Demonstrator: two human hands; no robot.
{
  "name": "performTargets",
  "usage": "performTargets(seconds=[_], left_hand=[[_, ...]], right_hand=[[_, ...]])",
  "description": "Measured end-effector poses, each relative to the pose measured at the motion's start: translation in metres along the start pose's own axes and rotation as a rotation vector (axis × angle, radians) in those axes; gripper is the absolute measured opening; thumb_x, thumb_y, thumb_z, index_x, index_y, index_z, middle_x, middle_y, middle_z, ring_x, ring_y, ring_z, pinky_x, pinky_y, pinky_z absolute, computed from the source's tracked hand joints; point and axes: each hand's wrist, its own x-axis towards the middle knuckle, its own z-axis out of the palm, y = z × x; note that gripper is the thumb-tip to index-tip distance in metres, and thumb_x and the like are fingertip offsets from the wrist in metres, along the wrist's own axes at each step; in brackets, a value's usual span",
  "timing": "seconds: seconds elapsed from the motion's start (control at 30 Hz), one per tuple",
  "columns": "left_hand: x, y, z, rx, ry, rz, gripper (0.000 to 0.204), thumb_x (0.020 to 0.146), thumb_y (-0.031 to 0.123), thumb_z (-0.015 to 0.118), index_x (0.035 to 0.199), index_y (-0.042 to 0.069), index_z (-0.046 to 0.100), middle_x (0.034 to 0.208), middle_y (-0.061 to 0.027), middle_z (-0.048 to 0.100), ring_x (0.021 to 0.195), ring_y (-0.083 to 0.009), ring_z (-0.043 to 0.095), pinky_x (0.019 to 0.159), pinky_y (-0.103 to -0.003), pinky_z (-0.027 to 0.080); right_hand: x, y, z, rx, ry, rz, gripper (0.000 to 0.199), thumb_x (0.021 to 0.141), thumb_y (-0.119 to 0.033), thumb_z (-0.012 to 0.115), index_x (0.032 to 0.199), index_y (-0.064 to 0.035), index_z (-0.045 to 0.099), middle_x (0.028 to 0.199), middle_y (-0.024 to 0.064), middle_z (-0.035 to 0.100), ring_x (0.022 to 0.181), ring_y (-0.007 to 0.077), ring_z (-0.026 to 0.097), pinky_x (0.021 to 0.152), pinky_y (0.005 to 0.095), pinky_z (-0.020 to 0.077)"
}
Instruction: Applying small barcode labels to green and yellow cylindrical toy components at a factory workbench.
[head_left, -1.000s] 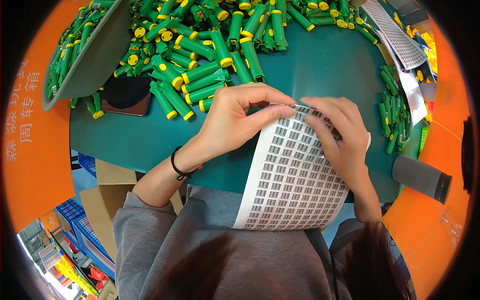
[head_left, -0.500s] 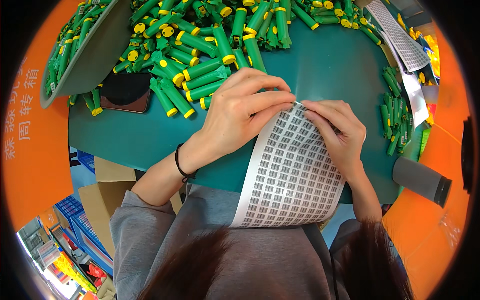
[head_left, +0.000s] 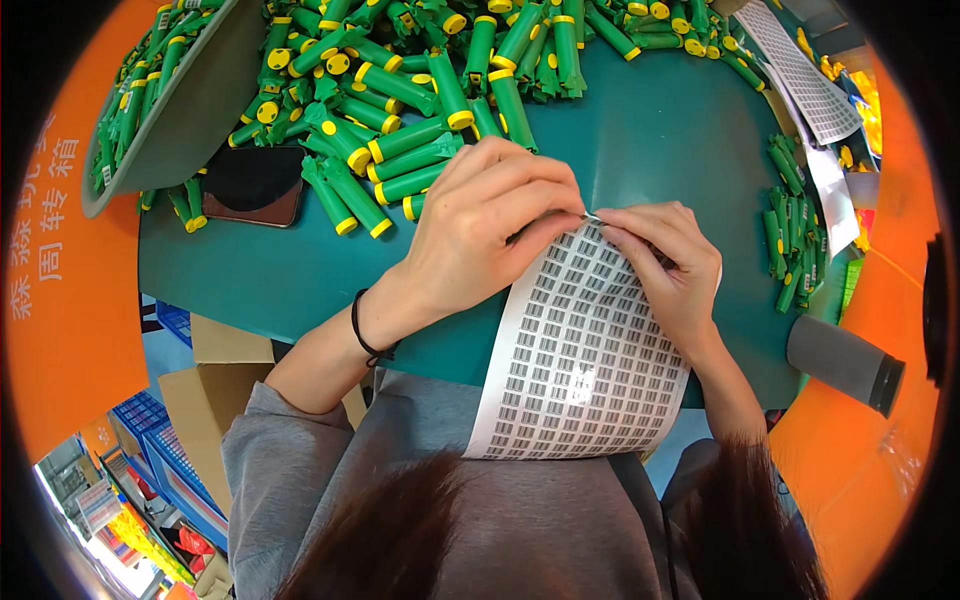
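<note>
A white label sheet (head_left: 570, 360) covered with small dark printed labels hangs curved from the table edge toward my lap. At its far edge, my left hand (head_left: 490, 215) and my right hand (head_left: 670, 265) meet almost fingertip to fingertip. Both pinch the sheet's edge between thumb and forefinger. Just beyond my left hand lie green tubes with yellow ends (head_left: 415, 155), heaped loosely. What exactly sits between the touching fingertips is too small to tell.
A grey bin (head_left: 165, 140) with more green tubes tilts at the left beside a dark phone (head_left: 255, 185). At the right lie a small pile of tubes (head_left: 790, 230), more label sheets (head_left: 800, 80) and a grey cylinder (head_left: 840, 360). An open cardboard box (head_left: 215, 400) stands below left.
Both hands have shifted slightly nearer and left, still pinching the sheet's edge. The sheet's far edge has dipped a little with them.
</note>
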Motion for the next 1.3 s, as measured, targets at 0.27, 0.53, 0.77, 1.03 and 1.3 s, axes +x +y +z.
performTargets(seconds=[0.27,0.53,0.77,1.03,1.3], left_hand=[[-0.006,-0.004,0.003,0.066,-0.002,0.070,0.015,0.074,0.014,0.080,0.087,0.011,0.073,0.095,0.0037,0.068,0.090,-0.0210,0.059,0.074,-0.033,0.047],[-0.005,-0.002,0.000,0.135,0.085,0.157,0.024,0.065,0.008,0.081,0.088,0.012,0.075,0.093,0.0017,0.070,0.081,-0.0191,0.059,0.071,-0.030,0.047],[-0.008,-0.004,0.000,0.139,0.074,0.201,0.020,0.066,0.007,0.076,0.086,0.008,0.072,0.094,0.0012,0.068,0.085,-0.0199,0.062,0.067,-0.032,0.050],[-0.007,-0.009,-0.001,0.015,0.067,0.026,0.018,0.074,0.000,0.077,0.090,0.002,0.070,0.095,-0.0068,0.070,0.082,-0.0215,0.063,0.067,-0.029,0.053],[0.003,-0.012,-0.037,-0.946,0.157,-0.769,0.021,0.096,0.018,0.066,0.108,0.001,0.068,0.098,0.0003,0.067,0.083,-0.0055,0.058,0.072,-0.020,0.045]], right_hand=[[-0.001,0.001,0.001,0.007,0.005,-0.047,0.020,0.081,0.001,0.074,0.100,-0.0056,0.076,0.089,0.0033,0.072,0.080,0.0134,0.062,0.076,0.0278,0.0426],[0.001,-0.003,-0.002,0.075,-0.021,0.065,0.017,0.082,0.000,0.074,0.099,-0.0051,0.076,0.091,0.0032,0.072,0.082,0.0130,0.059,0.078,0.0276,0.0425],[0.005,-0.003,-0.002,0.067,-0.040,0.092,0.016,0.083,-0.001,0.073,0.098,-0.0047,0.076,0.091,0.0038,0.072,0.084,0.0144,0.059,0.080,0.0276,0.0435],[0.022,0.006,0.006,0.005,-0.028,0.104,0.013,0.085,-0.003,0.072,0.098,-0.0040,0.075,0.089,0.0047,0.071,0.089,0.0173,0.059,0.081,0.0299,0.0468],[0.112,0.008,0.017,-0.532,-0.240,-0.568,0.050,0.078,-0.003,0.069,0.127,-0.0154,0.062,0.144,0.0024,0.047,0.130,0.0276,0.046,0.103,0.0383,0.0441]])
